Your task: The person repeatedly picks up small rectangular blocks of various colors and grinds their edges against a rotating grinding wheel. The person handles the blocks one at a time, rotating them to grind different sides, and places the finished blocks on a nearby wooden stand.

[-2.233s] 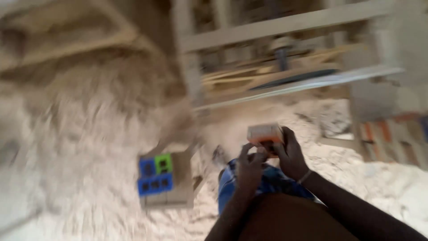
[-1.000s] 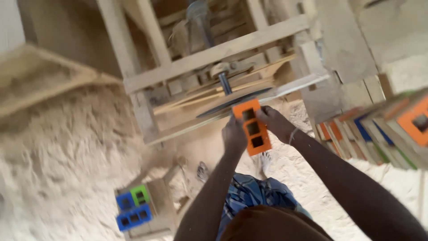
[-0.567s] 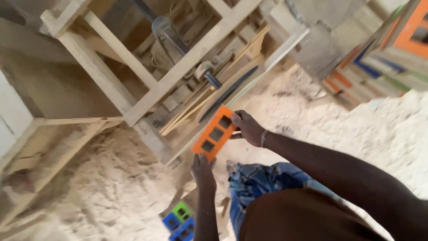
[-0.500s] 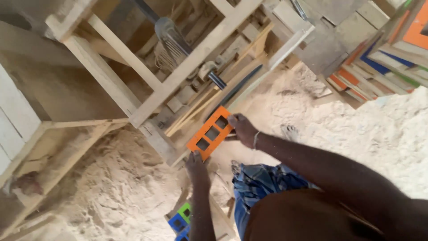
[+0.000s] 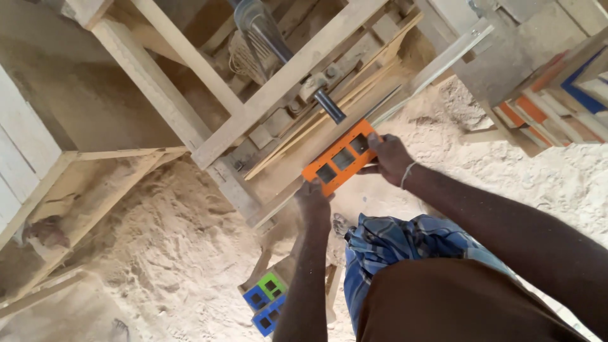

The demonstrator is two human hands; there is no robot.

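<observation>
Both grips clamped one orange three-holed block [image 5: 341, 160]: left hand [image 5: 315, 197] at its lower end, right hand [image 5: 391, 156] upper, against the wooden tabletop [image 5: 297, 155] edge.

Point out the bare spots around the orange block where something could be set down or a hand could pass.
Free: the sawdust floor left of the left hand, up to the wooden frame; also the sawdust right of the right hand, before the stacked boards. Crowded: the bench around the orange block with slats and shaft, and below by the blue and green blocks.
</observation>
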